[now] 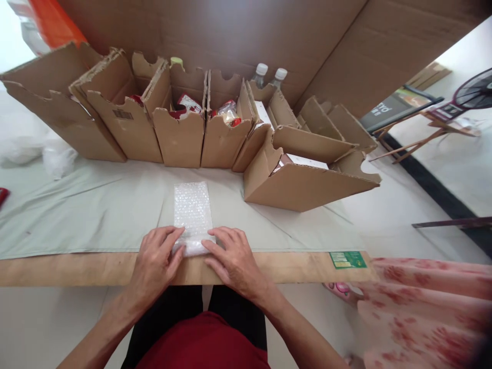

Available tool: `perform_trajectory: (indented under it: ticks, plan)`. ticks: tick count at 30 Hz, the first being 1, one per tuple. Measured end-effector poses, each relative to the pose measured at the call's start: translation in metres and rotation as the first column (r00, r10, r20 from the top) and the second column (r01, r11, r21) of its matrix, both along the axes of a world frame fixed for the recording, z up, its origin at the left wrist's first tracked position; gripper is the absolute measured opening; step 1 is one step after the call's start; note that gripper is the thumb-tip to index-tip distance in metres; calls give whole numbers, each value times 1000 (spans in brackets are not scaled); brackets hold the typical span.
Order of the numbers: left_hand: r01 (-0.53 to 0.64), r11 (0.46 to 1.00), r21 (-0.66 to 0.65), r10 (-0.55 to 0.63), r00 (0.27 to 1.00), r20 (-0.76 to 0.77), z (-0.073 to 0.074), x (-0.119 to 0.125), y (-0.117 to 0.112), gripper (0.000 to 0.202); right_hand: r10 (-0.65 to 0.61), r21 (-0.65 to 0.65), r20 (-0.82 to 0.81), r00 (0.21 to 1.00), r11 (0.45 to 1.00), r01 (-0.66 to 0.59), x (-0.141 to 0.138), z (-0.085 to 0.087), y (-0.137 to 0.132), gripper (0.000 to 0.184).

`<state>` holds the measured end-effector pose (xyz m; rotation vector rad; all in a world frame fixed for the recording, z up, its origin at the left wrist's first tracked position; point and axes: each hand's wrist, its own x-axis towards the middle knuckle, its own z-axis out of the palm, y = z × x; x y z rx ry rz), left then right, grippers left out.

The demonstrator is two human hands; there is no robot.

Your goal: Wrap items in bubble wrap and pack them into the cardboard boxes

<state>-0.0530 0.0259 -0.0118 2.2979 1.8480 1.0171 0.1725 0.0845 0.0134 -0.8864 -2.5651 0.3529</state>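
Observation:
A strip of bubble wrap [192,207] lies lengthwise on the pale green cloth [96,210], its near end rolled up at the board's front edge. My left hand [156,261] presses on the rolled end from the left, fingers curled over it. My right hand [230,259] presses on it from the right, fingertips on the roll. What is inside the roll is hidden.
A row of open cardboard boxes [180,128] holding packets stands at the back, with one lower box [303,179] at the right. Two capped bottles [269,77] stand behind them. A person in a pink floral garment [423,307] sits at the right; a fan [474,92] is beyond.

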Motion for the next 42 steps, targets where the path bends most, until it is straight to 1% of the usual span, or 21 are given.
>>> perform_trajectory:
  ticks: [3, 6, 9, 12, 14, 17, 19, 20, 22, 24, 25, 27, 30, 33, 34, 36, 38, 39, 40, 41, 42]
  plan:
    - [19, 999, 35, -18, 1000, -6, 2, 1, -2, 36, 38, 11, 25, 999, 999, -39, -3, -3, 6, 21]
    - [91, 996, -16, -89, 993, 73, 7, 2, -14, 39, 44, -91, -67, 997, 995, -50, -2, -1, 7, 18]
    - [107, 991, -81, -96, 987, 129, 9, 1, -16, 40, 17, -174, -96, 995, 984, -34, 1, 5, 3, 21]
    - [46, 996, -80, -40, 997, 70, 5, -2, -2, 35, -26, -113, -52, 998, 993, 20, 1, 9, -1, 31]
    - [-21, 998, -59, 22, 999, 26, 2, -5, 8, 32, -2, -44, 18, 1000, 999, 2, -2, 6, 1, 36]
    - [-133, 988, -78, 143, 981, 134, 3, -5, 10, 33, 40, -18, 41, 998, 999, -40, -8, -3, 10, 31]
    - [-203, 959, -200, 264, 896, 356, 8, -1, -1, 40, -22, -80, -71, 997, 997, 16, -11, -8, 16, 27]
    - [-213, 932, -295, 340, 799, 497, 12, 3, -9, 45, -82, -137, -138, 987, 989, 63, -11, -10, 17, 26]
    - [-123, 864, -488, 482, 479, 734, 19, 12, -23, 55, -211, -284, -227, 951, 948, 143, -9, -10, 16, 24]
    - [76, 813, -578, 567, 127, 814, 26, 23, -31, 62, -289, -431, -248, 925, 888, 162, -7, -6, 9, 20]
    - [176, 798, -576, 585, 1, 811, 28, 28, -31, 64, -303, -490, -251, 919, 859, 149, -5, -3, 5, 18]
    - [316, 788, -528, 589, -133, 797, 29, 38, -27, 64, -292, -554, -269, 918, 826, 100, -3, 2, -6, 15]
    - [402, 795, -455, 566, -221, 794, 27, 51, -16, 59, -261, -528, -271, 927, 845, 84, -2, 8, -19, 9]
    - [401, 802, -442, 566, -275, 777, 24, 60, -12, 60, -282, -462, -234, 930, 874, 149, 3, 11, -24, 5]
    - [397, 805, -441, 565, -286, 774, 24, 62, -13, 59, -306, -445, -242, 921, 878, 175, 6, 12, -23, 8]
    - [406, 804, -434, 565, -295, 770, 25, 64, -16, 57, -377, -441, -296, 878, 869, 224, 14, 13, -18, 33]
    - [433, 791, -432, 573, -278, 771, 26, 65, -19, 56, -434, -527, -369, 822, 826, 200, 22, 13, -10, 63]
    - [451, 781, -432, 578, -258, 774, 27, 65, -20, 56, -438, -601, -393, 809, 788, 135, 24, 13, -7, 71]
    - [467, 770, -436, 583, -234, 779, 27, 64, -20, 57, -428, -671, -409, 806, 740, 53, 26, 13, -4, 70]
    - [465, 764, -447, 584, -204, 786, 27, 64, -20, 58, -412, -719, -417, 810, 695, -17, 26, 13, -4, 61]
    - [439, 764, -472, 585, -166, 794, 27, 64, -20, 59, -397, -732, -421, 816, 679, -48, 24, 12, -5, 46]
